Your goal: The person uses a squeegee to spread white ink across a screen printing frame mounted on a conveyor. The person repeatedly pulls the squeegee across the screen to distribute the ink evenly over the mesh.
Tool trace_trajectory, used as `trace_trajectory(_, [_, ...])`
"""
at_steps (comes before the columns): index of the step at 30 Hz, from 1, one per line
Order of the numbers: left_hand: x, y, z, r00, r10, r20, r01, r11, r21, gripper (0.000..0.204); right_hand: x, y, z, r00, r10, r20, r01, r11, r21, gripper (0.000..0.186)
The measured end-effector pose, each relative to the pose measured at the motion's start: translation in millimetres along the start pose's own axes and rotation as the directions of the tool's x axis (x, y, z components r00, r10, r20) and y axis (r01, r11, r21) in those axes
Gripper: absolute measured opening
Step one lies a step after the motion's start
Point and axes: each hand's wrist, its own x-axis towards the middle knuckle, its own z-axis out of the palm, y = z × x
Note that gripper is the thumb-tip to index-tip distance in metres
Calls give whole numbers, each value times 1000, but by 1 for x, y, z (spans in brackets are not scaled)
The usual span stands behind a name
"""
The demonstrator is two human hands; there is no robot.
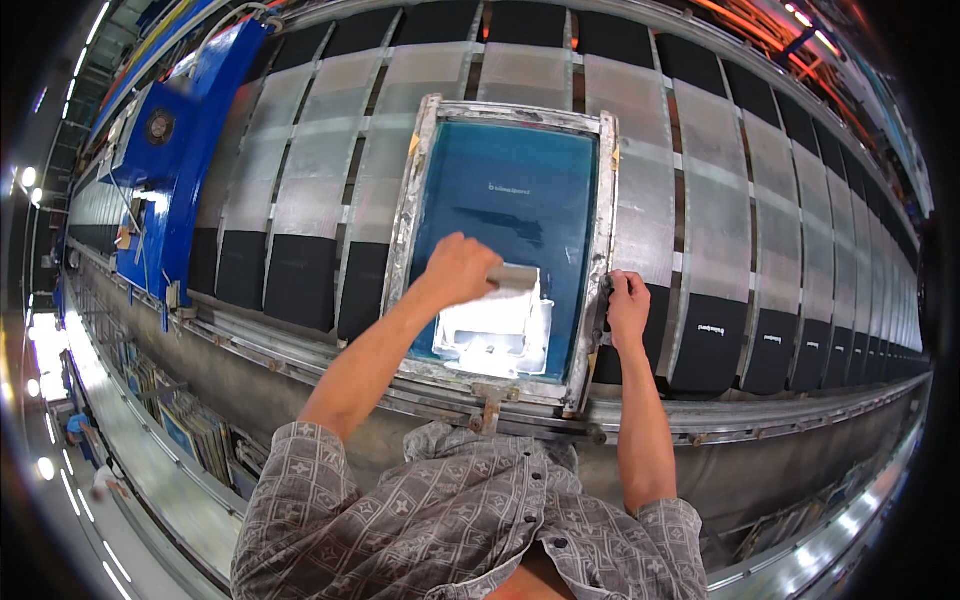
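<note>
A screen-printing frame (607, 190) with worn metal sides and blue-green mesh (515, 155) lies in front of me. My left hand (460, 269) is closed around a squeegee (515, 277) with a grey-tan edge, low on the mesh. Just beneath the squeegee, glossy white ink (488, 322) covers a patch of the screen. A small pale printed mark and darker streaks show higher on the mesh. My right hand (628, 305) has its fingers pinched at the frame's right side, beside a small dark piece. Exactly what sits between those fingertips is hard to see.
Long pallets carrying black fabric pieces (708, 335) run in a row to both sides, some with a small white print. A blue machine (190, 170) stands at the left. A metal rail (740, 420) passes in front of me. Frames (190, 425) are stored below left.
</note>
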Motion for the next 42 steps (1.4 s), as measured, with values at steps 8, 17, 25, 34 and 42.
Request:
trace_trajectory(8, [26,-12,3,999,23,-44,-23,1000,-10,29,-3,-1,2,999,-6,-33,6,1000,11,21])
trace_trajectory(17, [-81,48,40,996,92,-17,-93,992,-86,16,-2,-2,0,999,7,-32,-6,999,38,19])
trace_trajectory(25, [-85,32,35,994,104,41,-98,988,-120,20,-1,-1,3,995,-66,-76,53,985,-162,22])
trace_trajectory(34, [-12,-3,-6,984,99,-149,-106,994,-35,20,-7,-8,-5,974,-206,-99,187,966,-177,23])
trace_trajectory(42, [-134,55,77,809,183,-558,-214,977,11,38,-22,-54,-9,986,-152,-64,146,986,-80,20])
